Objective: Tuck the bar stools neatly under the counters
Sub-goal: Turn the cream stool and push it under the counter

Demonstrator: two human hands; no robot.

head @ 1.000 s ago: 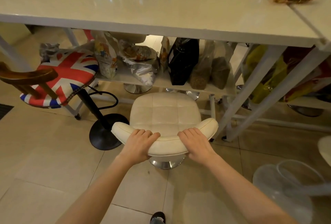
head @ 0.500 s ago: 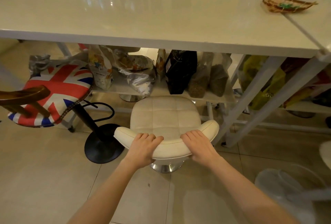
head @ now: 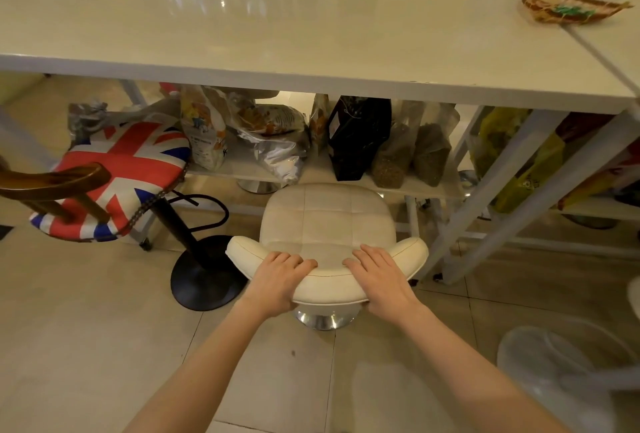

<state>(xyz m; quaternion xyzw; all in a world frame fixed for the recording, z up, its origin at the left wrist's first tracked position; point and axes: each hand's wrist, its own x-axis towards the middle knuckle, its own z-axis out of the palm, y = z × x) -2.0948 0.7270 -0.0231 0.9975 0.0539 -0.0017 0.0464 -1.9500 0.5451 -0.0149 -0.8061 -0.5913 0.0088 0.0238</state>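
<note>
My left hand and my right hand are both curled over the low curved backrest of the cream stool, fingers folded down across the top edge, thumbs underneath out of sight — a firm two-handed hold. The quilted seat sits in front of the white counter, its front edge close to the lower shelf, while the backrest and the chrome base are out on my side of the counter edge.

To the left stands a second stool with a Union Jack seat and a wooden back rail, on a black pedestal base; it is angled and only partly beneath the counter.

On the shelf stand bags — a white printed pouch whose lettering is too small to read, a crumpled silver bag, a black bag and two clear bags of brownish contents. No brand name is legible on any of them.

The countertop is glossy and pale, with a woven basket at its far right. The floor is large beige tile with thin grout lines, and a clear plastic chair shows at lower right.
</note>
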